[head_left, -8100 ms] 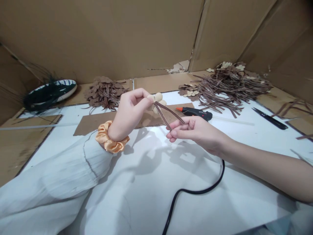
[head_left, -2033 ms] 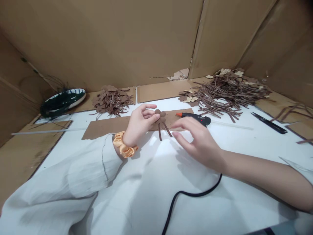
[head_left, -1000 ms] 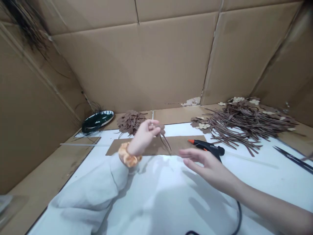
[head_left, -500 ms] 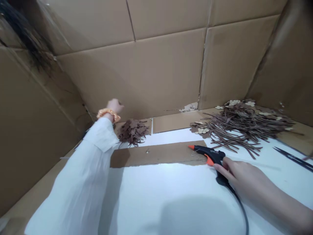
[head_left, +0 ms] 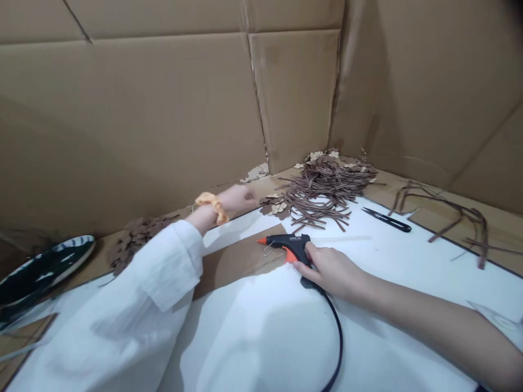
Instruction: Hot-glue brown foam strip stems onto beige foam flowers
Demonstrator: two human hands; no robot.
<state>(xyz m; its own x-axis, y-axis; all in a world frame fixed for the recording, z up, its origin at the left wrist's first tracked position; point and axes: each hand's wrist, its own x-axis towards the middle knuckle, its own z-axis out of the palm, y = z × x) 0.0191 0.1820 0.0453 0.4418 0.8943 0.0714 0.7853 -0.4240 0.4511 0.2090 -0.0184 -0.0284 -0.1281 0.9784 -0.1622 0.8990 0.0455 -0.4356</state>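
In my right hand [head_left: 329, 267] is a black hot glue gun [head_left: 292, 244] with an orange nozzle and trigger. Its tip points left over a brown cardboard strip [head_left: 237, 258] on the white board, and a cord trails from its handle. My left hand [head_left: 237, 197], with a peach scrunchie [head_left: 213, 207] at the wrist, hovers past the strip's far edge. Motion blurs its fingers, so whether they hold anything is unclear. Nearest to it is a small cluster of brown and beige flower-shaped cutouts [head_left: 275, 206]. Just beyond lies a heap of thin brown strips [head_left: 322, 182].
Black thread snips [head_left: 386, 219] lie on the white board [head_left: 417, 261] at right, near loose brown strips [head_left: 457, 209]. More brown cutouts [head_left: 137, 237] are piled at left, beside a dark green dish [head_left: 44, 272]. Tall cardboard walls [head_left: 163, 120] enclose the back and right.
The view has turned right, bringing the snips and loose strips further in. My left hand has moved from near the left pile toward the flower cutouts; my right still grips the glue gun.
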